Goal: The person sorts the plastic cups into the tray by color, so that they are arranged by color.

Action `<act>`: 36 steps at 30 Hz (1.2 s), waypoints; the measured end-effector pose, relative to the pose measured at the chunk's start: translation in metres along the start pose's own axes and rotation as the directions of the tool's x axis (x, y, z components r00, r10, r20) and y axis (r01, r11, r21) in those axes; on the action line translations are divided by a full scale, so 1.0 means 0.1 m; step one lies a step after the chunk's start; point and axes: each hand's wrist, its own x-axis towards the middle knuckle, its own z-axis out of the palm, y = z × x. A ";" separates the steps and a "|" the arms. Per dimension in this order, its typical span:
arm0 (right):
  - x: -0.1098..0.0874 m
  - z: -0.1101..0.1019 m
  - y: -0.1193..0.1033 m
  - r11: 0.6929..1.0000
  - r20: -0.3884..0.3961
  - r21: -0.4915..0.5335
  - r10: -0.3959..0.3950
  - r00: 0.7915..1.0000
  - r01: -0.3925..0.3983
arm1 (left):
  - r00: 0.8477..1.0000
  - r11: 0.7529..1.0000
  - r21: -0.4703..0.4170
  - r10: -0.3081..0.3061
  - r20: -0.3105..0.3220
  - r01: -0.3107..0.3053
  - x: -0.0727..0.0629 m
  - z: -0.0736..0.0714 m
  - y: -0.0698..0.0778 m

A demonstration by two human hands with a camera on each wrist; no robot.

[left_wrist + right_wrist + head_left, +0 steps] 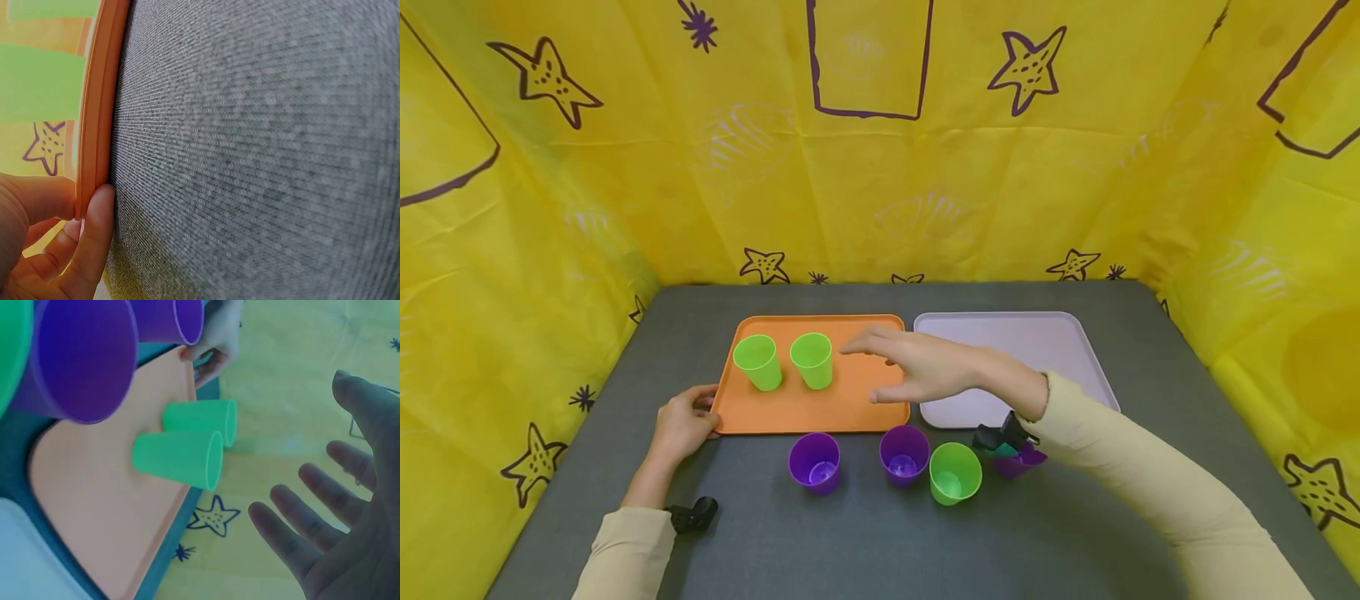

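At the front left corner of the orange tray (797, 410), my left hand (681, 425) pinches the rim between thumb and fingers. The left wrist view shows that hand (62, 262) gripping the tray's edge (99, 112) from both sides. Two green cups, a left one (760, 364) and a right one (812, 362), stand upright on the tray's left half. My right hand (925, 367) hovers over the tray's right side, fingers spread and holding nothing. In the right wrist view its fingers (331, 500) reach out, apart from the cups.
In front of the trays stand a purple cup (815, 467), another purple cup (904, 457) and a green cup (955, 473). One more purple cup (1021, 461) is partly hidden under my right wrist. A pale grey tray (1045, 346) lies right of the orange one. Yellow cloth (880, 192) hangs around the table.
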 end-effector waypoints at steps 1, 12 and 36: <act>-0.04 0.01 0.00 1.000 -0.003 -0.013 -0.003 1.000 0.003 | 1.000 1.000 -0.003 -0.001 0.000 0.001 0.00 0.00 0.00; -0.52 0.15 0.01 0.999 -0.026 -0.020 -0.043 0.999 0.042 | 1.000 1.000 0.017 0.002 -0.007 -0.002 -0.01 0.00 0.01; -1.05 0.46 0.23 0.999 0.076 0.026 0.024 0.997 -0.026 | 1.000 1.000 0.021 0.001 -0.010 -0.001 -0.02 0.00 0.02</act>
